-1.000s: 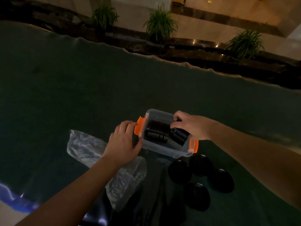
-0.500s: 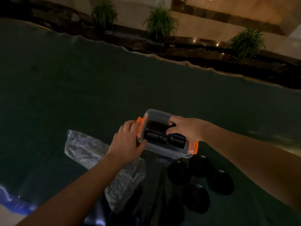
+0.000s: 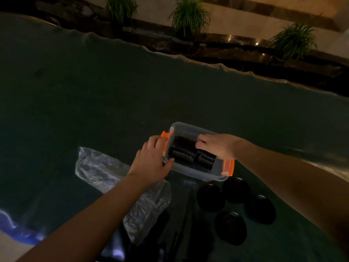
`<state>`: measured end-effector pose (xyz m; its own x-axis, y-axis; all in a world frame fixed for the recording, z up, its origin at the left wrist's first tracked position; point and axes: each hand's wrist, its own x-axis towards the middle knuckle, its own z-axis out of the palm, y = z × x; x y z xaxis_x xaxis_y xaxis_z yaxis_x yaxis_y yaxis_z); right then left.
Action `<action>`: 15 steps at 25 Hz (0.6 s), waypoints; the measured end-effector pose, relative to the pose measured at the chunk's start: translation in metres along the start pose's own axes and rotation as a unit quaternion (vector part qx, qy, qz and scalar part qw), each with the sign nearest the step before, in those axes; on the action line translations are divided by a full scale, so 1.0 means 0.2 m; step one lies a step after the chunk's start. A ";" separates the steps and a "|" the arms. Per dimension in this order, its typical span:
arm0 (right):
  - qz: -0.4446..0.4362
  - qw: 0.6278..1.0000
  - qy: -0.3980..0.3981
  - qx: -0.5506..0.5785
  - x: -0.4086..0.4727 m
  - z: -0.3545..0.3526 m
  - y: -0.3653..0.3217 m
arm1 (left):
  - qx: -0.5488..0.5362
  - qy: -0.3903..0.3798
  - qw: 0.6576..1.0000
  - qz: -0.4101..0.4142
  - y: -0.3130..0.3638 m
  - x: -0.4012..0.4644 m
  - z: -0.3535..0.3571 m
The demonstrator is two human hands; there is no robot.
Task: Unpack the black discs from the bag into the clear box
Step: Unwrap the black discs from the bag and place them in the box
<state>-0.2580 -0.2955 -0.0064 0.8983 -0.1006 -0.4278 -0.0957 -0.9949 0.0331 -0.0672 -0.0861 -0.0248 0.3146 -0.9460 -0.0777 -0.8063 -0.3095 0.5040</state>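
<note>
- Plastic bag (image 3: 120, 178): thin, clear, crinkled film, lying flat and slack on the table at the near left, partly under the left forearm. Appears emptied, though the dim light leaves that uncertain.
- Loose black discs (image 3: 231, 227): four low round stacks, dark and matte with ribbed rims, resting on the table just near of the box, well apart from the bag.
- Left hand (image 3: 151, 161): spread open against the box's left end, thumb on the near wall, fingertips at the orange latch (image 3: 166, 142); it braces the box and holds nothing else.
- Right hand (image 3: 219, 146): palm down inside the box, fingers curled over the rows; whether it pinches a disc or only presses them, I cannot tell.
- Clear box (image 3: 190, 127): translucent rigid plastic, rounded corners, orange latches at both ends, lid absent.
- Packed discs (image 3: 183, 154): two rows standing on edge inside the box, rims like coils.
- Risks, as judged: edge-standing rows may topple or fan out once the right hand lifts; the light box could skid on the smooth cover if the left hand eases; low light may hide a disc left in the bag.
- Table cover (image 3: 94, 91): dark green, smooth, far edge wavy.
- Potted plants (image 3: 188, 17): beyond the table on a dark ledge.
</note>
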 end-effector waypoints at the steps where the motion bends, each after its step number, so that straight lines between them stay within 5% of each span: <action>1: 0.003 1.000 -0.007 0.000 0.01 0.00 -0.01 | -0.001 -0.002 1.000 -0.002 0.00 0.00 0.00; 11: 0.024 0.999 -0.001 -0.024 0.09 0.04 -0.05 | -0.007 -0.013 1.000 -0.011 -0.02 0.04 0.01; 15: 0.116 0.993 -0.023 0.032 0.08 0.06 -0.05 | -0.011 -0.027 1.000 -0.012 -0.04 0.06 0.01</action>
<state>-0.2473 -0.2874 -0.0244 0.8288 -0.3242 -0.4561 -0.3253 -0.9423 0.0786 -0.0583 -0.0960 -0.0314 0.3067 -0.9420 -0.1363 -0.7873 -0.3315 0.5199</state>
